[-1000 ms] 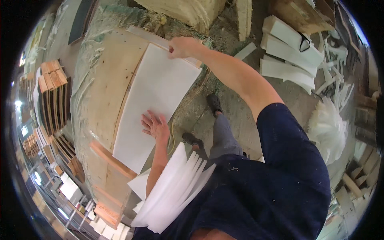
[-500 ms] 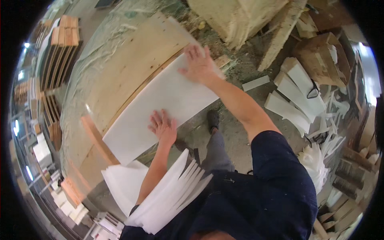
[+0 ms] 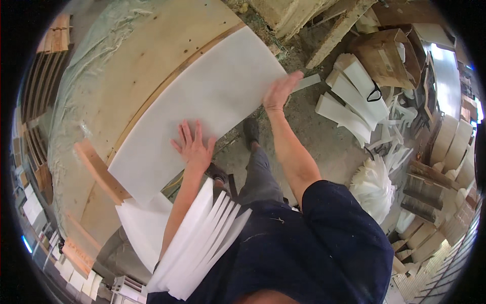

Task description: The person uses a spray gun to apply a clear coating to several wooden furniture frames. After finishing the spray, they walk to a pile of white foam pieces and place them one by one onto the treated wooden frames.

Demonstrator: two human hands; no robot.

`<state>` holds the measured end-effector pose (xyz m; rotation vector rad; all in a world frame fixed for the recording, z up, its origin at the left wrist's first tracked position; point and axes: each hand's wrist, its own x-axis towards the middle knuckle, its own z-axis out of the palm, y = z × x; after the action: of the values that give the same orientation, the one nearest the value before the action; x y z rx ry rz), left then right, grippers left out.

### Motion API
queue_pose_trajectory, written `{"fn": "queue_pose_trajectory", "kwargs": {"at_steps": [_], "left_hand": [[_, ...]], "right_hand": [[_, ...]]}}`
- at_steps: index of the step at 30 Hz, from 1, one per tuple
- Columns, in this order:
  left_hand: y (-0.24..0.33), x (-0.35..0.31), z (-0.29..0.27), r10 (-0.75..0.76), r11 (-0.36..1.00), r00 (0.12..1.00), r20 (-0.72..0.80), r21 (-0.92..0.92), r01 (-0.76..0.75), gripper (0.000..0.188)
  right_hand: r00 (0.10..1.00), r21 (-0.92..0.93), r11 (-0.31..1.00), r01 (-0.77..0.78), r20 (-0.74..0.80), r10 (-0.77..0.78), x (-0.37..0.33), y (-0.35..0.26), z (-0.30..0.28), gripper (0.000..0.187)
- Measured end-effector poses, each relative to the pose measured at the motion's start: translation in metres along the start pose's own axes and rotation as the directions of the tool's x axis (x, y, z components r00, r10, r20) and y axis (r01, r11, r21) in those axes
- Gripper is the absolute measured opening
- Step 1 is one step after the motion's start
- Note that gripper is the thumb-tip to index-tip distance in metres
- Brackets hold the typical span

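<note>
A wide white foam sheet (image 3: 202, 83) lies on a plywood board (image 3: 136, 55), its far long edge along a raised wooden strip. My left hand (image 3: 194, 148) rests flat on the sheet near its close edge, fingers spread. At the sheet's right end, my right hand (image 3: 281, 92) touches the near corner, fingers stretched outward and slightly blurred. A fanned bundle of white foam sheets (image 3: 200, 243) is tucked between my left arm and body. More white foam (image 3: 142, 225) hangs below the board's near left edge, beside a wooden block (image 3: 104, 172).
Cut white foam strips (image 3: 357, 93) lie on the floor at right, by a torn cardboard box (image 3: 385, 55). A crumpled white foam bundle (image 3: 373, 190) is nearer. Rough yellowish foam blocks (image 3: 283, 15) stand at the far side. Curved wooden pieces (image 3: 45, 86) are stacked at far left.
My right hand has slid from the sheet's far right part down to its near right corner. The left hand stays flat on the sheet. The whole view has shifted somewhat.
</note>
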<state>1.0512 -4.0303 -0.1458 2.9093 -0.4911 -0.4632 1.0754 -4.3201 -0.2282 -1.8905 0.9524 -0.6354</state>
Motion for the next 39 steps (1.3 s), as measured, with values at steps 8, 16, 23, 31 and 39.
{"fn": "queue_pose_trajectory", "kwargs": {"at_steps": [8, 16, 23, 31, 39], "left_hand": [[-0.099, -0.056, -0.004, -0.026, 0.999, 1.000, 0.016, 0.048, 0.025, 0.069], [-0.195, -0.143, -0.017, -0.181, 0.983, 0.983, 0.039, -0.005, 0.181, 0.061], [-0.249, -0.245, -0.006, -0.268, 0.925, 0.938, -0.219, -0.329, 0.188, 0.050], [-0.346, -0.413, 0.064, -0.633, 0.517, 0.720, 0.285, -0.536, 0.667, 0.049], [-0.421, -0.473, 0.109, -0.517, 0.287, 0.599, 0.612, -0.535, 0.794, 0.050]], "right_hand": [[0.993, -0.224, 0.968, -0.113, 0.010, 0.118, -0.062, -0.022, 0.017, 0.083], [0.994, -0.144, 0.986, -0.087, 0.047, 0.095, -0.144, -0.054, 0.058, 0.091], [0.970, 0.095, 0.971, -0.217, -0.091, 0.226, -0.183, -0.073, 0.047, 0.089], [0.966, 0.181, 0.958, -0.224, -0.091, 0.243, -0.247, -0.085, 0.071, 0.095], [0.938, 0.102, 0.941, -0.322, -0.101, 0.332, -0.318, -0.090, 0.116, 0.090]]}}
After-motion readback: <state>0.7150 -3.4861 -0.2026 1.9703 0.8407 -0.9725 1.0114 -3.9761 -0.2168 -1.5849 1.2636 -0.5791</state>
